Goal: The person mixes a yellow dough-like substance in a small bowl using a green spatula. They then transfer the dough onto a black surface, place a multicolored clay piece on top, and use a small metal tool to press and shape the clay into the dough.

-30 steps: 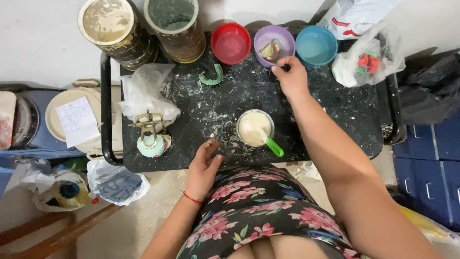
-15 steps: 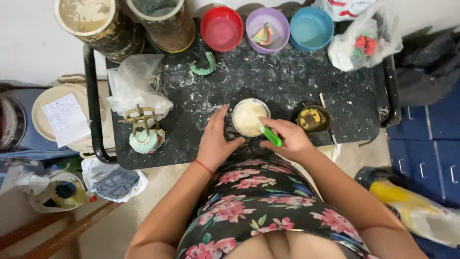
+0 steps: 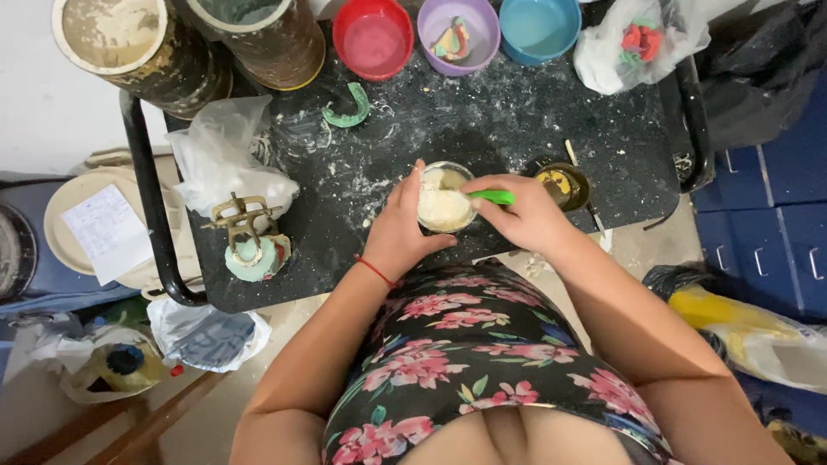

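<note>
while my left hand (image 3: 398, 231) curls around the side of the small clear cup (image 3: 445, 198) to steady it, my right hand (image 3: 522, 215) is closed on the green-handled stirrer (image 3: 491, 197), its working end down in the pale, crumbly mix inside. the cup sits on the dark speckled surface (image 3: 448, 112) near its front edge, just ahead of my body. to stir well i judge i should keep the left fingers snug on the wall so the cup cannot skate on the dusty top, and keep the strokes short and low so nothing flicks over the rim. just to the right of my right hand lies a small dark dish of yellow (image 3: 558, 182) with a thin stick beside it, close enough that a wide elbow swing could knock it. the front edge is near my wrists, so pulling the cup toward me is risky. further back stand the red bowl (image 3: 372, 39), purple bowl (image 3: 458, 34) and blue bowl (image 3: 540, 26), well apart from the cup, with open speckled room between. to the left sit a crumpled clear bag (image 3: 224, 159) and a brass-and-teal model (image 3: 251, 245), also clear of my left hand
</note>
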